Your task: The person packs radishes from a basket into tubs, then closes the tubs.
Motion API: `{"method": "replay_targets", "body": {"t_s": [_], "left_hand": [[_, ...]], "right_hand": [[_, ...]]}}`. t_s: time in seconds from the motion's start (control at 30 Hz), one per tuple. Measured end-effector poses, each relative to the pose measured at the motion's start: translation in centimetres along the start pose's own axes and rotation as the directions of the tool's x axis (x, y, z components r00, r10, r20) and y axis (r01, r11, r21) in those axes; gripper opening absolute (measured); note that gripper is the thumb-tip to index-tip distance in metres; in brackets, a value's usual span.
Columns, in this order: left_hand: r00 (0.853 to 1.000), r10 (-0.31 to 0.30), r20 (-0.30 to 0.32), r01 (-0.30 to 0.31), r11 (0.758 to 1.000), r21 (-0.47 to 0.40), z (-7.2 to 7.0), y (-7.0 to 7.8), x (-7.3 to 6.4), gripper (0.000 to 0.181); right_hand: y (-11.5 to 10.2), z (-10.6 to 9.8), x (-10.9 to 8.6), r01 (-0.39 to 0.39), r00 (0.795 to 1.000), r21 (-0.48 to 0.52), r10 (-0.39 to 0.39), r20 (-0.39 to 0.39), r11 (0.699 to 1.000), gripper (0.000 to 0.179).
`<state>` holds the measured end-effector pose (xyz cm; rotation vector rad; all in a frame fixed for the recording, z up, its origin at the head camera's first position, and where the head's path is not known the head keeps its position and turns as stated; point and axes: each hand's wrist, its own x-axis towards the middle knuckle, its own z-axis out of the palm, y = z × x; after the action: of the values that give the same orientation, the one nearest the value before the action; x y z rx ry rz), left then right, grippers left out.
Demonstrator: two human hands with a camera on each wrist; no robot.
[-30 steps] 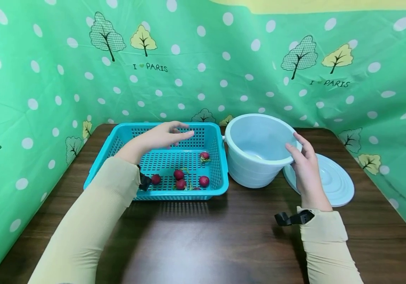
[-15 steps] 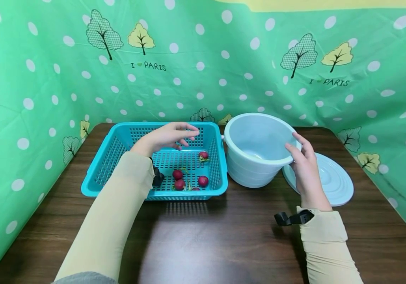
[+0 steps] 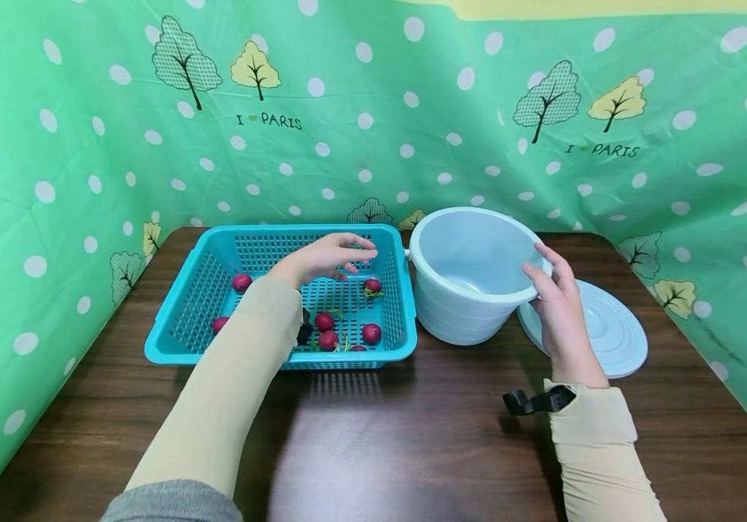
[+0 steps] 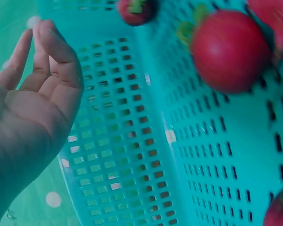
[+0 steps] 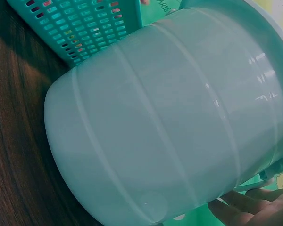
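My left hand (image 3: 331, 257) hovers over the turquoise basket (image 3: 410, 319) with loosely bent fingers and nothing in them. Several red radishes (image 3: 371, 333) with short green stems lie in the basket; my left forearm hides part of it. In the left wrist view the palm (image 4: 33, 106) faces the basket's perforated wall, and a radish (image 4: 231, 52) shows large nearby. My right hand (image 3: 563, 312) holds the pale blue bucket (image 3: 461, 319) at its right rim, thumb over the edge. The right wrist view has the fingers (image 5: 240, 207) against the bucket's outer side. No radish shows inside the bucket.
A pale blue round lid (image 3: 615, 333) lies on the dark wooden table (image 3: 413, 435), right of the bucket and partly behind my right hand. The basket stands close against the bucket's left side. A green dotted cloth (image 3: 373, 145) hangs behind and around the table.
My left hand has moved right and slightly down across the basket, uncovering radishes on its left side. My right hand stays at the bucket, which has not moved on the table.
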<state>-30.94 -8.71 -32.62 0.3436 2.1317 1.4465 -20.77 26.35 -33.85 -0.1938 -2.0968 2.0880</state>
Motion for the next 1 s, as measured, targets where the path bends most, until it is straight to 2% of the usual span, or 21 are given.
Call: {"method": "replay_targets", "body": {"t_s": [0.23, 0.53, 0.8, 1.0], "left_hand": [[0.999, -0.050, 0.010, 0.049, 0.997, 0.065, 0.6, -0.9, 0.5, 0.055], [0.996, -0.065, -0.053, 0.072, 0.987, 0.145, 1.5, -1.0, 1.5, 0.055], [0.992, -0.127, -0.015, 0.126, 0.952, 0.277, 1.7, -1.0, 2.3, 0.056], [0.986, -0.167, 0.002, 0.157, 0.931, 0.330, 2.1, -1.4, 2.7, 0.061]], "right_hand": [[0.1, 0.2, -0.2, 0.004, 1.000, -0.023, -0.004, -0.013, 1.000, 0.059], [0.1, 0.2, -0.2, 0.020, 1.000, -0.032, -0.021, -0.020, 0.999, 0.059], [0.0, 0.2, -0.2, 0.016, 1.000, -0.032, -0.017, -0.021, 0.999, 0.059], [0.1, 0.0, -0.4, -0.002, 1.000, -0.033, 0.002, -0.013, 0.999, 0.059]]}}
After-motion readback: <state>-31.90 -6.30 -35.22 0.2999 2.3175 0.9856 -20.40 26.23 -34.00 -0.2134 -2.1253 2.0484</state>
